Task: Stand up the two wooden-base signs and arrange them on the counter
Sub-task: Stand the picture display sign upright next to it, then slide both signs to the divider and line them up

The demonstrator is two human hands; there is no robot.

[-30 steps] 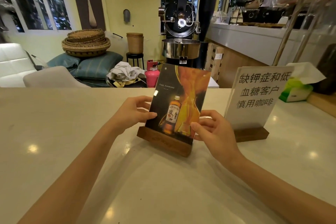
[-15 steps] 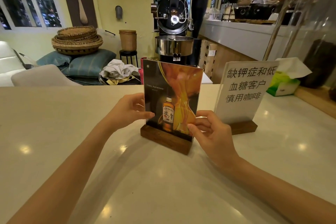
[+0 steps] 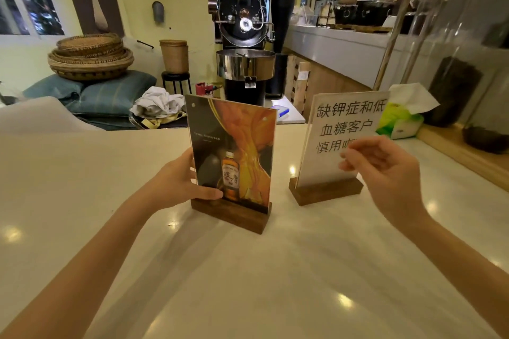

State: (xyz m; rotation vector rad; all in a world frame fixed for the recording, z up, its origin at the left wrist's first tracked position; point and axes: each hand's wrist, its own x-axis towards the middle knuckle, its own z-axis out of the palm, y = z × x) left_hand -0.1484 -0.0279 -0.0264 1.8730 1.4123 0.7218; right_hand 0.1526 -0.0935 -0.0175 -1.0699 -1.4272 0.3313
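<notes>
The whisky picture sign [image 3: 242, 146] stands upright in its dark wooden base [image 3: 231, 215] at the middle of the pale counter [image 3: 248, 283]. My left hand [image 3: 179, 181] grips its left edge, thumb across the lower front. To its right stands the white sign with black Chinese text [image 3: 341, 129] in its own wooden base [image 3: 325, 192]. My right hand [image 3: 385, 170] hovers in front of that white sign with fingers loosely apart, holding nothing and covering part of the text.
A green tissue box [image 3: 399, 121] sits at the counter's back right beside a wooden ledge [image 3: 462, 157] with dark jars. Beyond the counter's far edge are a black coffee roaster [image 3: 245, 44], stacked woven baskets [image 3: 91, 55] on cushions and a white chair back [image 3: 41, 115].
My right hand has let go of the picture sign's right edge and moved right, in front of the white sign. The picture sign now stands straighter, held by the left hand only.
</notes>
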